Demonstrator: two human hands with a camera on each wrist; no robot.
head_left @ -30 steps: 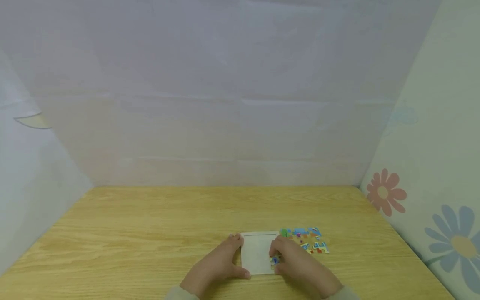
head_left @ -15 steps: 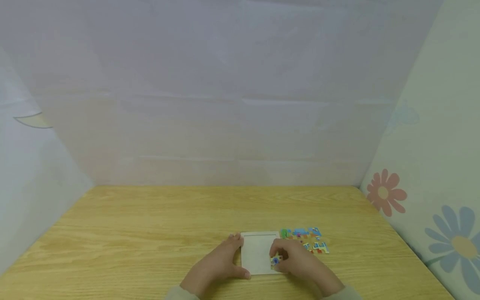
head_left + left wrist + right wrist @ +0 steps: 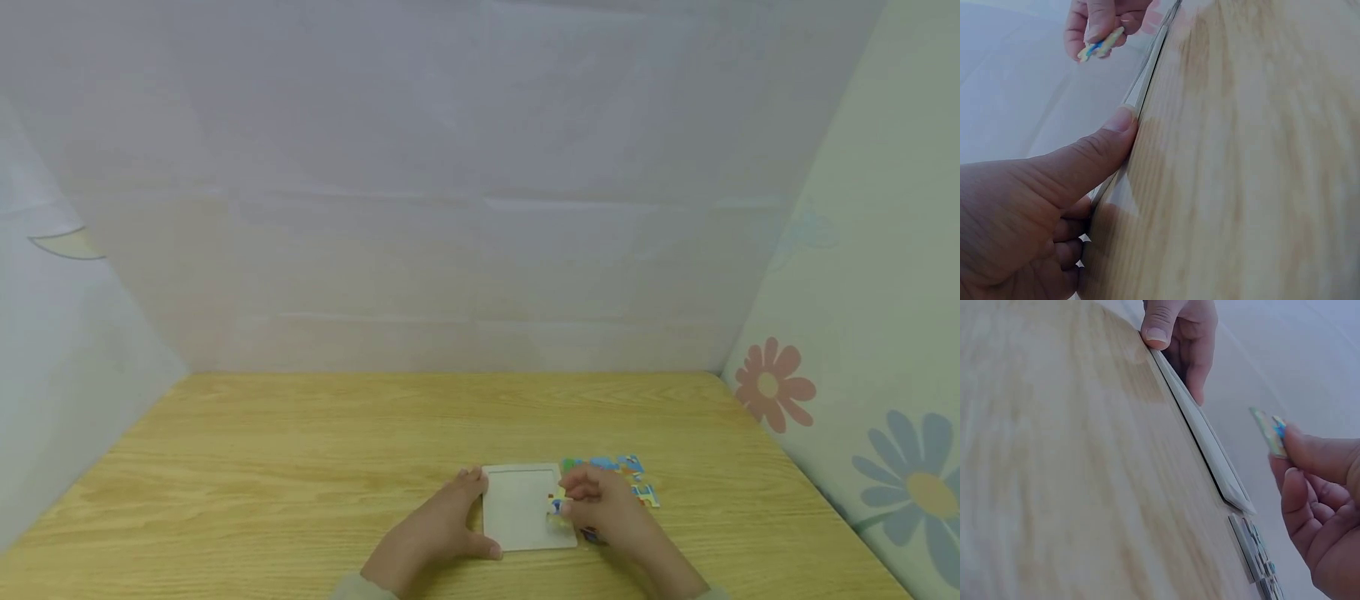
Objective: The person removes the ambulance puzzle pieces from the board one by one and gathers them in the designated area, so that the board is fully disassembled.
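Note:
A pale square puzzle tray (image 3: 516,510) with a raised rim lies flat on the table. My left hand (image 3: 437,527) holds it at the left side, thumb on the near edge and fingers by the far left corner. Over the tray's right part, my right hand (image 3: 613,510) pinches a jigsaw piece (image 3: 557,507) with yellow and blue on it. The right wrist view shows this piece (image 3: 1267,432) tilted between thumb and fingers, apart from the tray (image 3: 1210,447).
Several colourful jigsaw pieces (image 3: 628,463) lie to the right of the tray, partly hidden behind my right hand. The wooden table (image 3: 300,467) is bounded by a pale back wall (image 3: 450,250) and side panels, the right one (image 3: 862,333) printed with flowers.
My right hand has lifted the jigsaw piece from the tray's near right corner and moved slightly right, uncovering that corner. My left hand has stayed put on the tray.

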